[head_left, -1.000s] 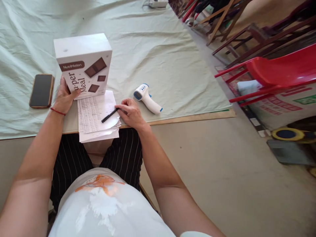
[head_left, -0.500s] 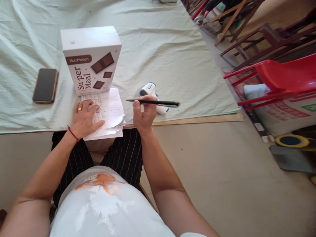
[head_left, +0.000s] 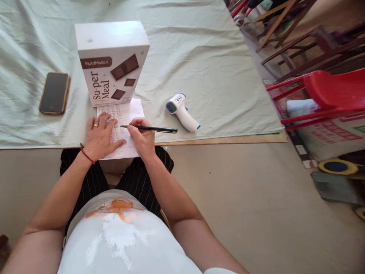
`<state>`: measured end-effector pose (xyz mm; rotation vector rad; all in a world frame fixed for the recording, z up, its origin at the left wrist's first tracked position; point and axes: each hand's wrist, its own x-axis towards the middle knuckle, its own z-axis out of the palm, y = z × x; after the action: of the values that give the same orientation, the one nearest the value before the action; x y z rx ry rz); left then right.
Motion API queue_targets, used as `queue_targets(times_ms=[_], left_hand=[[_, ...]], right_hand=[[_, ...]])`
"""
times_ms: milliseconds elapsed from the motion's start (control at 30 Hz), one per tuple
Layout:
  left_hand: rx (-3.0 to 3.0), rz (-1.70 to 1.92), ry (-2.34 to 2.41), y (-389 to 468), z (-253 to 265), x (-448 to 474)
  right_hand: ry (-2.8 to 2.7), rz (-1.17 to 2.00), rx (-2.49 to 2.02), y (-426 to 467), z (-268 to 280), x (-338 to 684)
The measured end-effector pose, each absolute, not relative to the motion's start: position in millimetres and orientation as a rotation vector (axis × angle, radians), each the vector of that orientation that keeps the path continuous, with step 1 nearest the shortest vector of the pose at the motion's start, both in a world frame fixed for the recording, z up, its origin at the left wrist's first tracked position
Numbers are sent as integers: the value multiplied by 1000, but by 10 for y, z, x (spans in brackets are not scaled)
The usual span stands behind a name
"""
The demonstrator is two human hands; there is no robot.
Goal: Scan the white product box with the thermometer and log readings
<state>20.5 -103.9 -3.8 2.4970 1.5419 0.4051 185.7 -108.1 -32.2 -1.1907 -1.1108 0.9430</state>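
**A:** ok so what's going on, closest stuff first?

**B:** bottom centre is a white shirt (head_left: 114, 232) with an orange print, then striped trousers (head_left: 139, 180), their knees tucked out of sight past the table edge (head_left: 228, 139). Left of centre there's a paper (head_left: 138, 108) with the left hand (head_left: 99, 139) flat on it, fingers a bit spread, thumb out, gripping nothing. The right hand (head_left: 143, 140) pinches a black pen (head_left: 165, 129), tip over the paper mid-frame. Can't tell if it's actually touching

**A:** can you read the writing?

**B:** nah, way too small, and the left hand covers some of it. The right hand's lower fingers are curled out of view too. A white NutriMotion box (head_left: 115, 78) stands at the paper's far end, can't tell if it sits on it. Its back is hidden

**A:** and the rest?

**B:** thermometer gun (head_left: 184, 114) right of centre, dark-screened phone (head_left: 54, 93) on the left, all on a wrinkled pale green cloth (head_left: 213, 76). Plain beige floor (head_left: 228, 198) lower right, red chair (head_left: 333, 89) cut off by the right edge, printed sack (head_left: 327, 133) partly behind it. Upper right is chair frames (head_left: 276, 24), kinda smeary
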Motion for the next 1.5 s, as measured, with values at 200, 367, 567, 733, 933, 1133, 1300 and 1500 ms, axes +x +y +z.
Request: queue_targets(times_ms=[200,367,567,733,933,1133,1300,1500], left_hand=[[2499,371,1553,-1063,-16,217],[2497,363,1553,-1111,-13,248],[2492,396,1529,-1137,-27,244],[2485,430,1509,-1133,-40,236],[2468,434,1512,-1139,-32,247],[2478,409,1519,-1141,-10,250],[2486,411,1515,-1137,-14,244],[2480,416,1521,-1132,-24,240]], right_hand=[[-1230,699,-1263,-1224,-338,2002],[-1376,640,-1215,-1256,-390,1961],[-1437,633,-1239,-1270,-404,1981],[-1460,679,-1243,-1278,-401,1997],[-1485,666,-1278,-1275,-407,2002],[-1498,669,-1260,-1264,-386,2000],[-1496,685,-1270,-1258,-361,1998],[-1491,695,-1268,-1253,-358,1997]])
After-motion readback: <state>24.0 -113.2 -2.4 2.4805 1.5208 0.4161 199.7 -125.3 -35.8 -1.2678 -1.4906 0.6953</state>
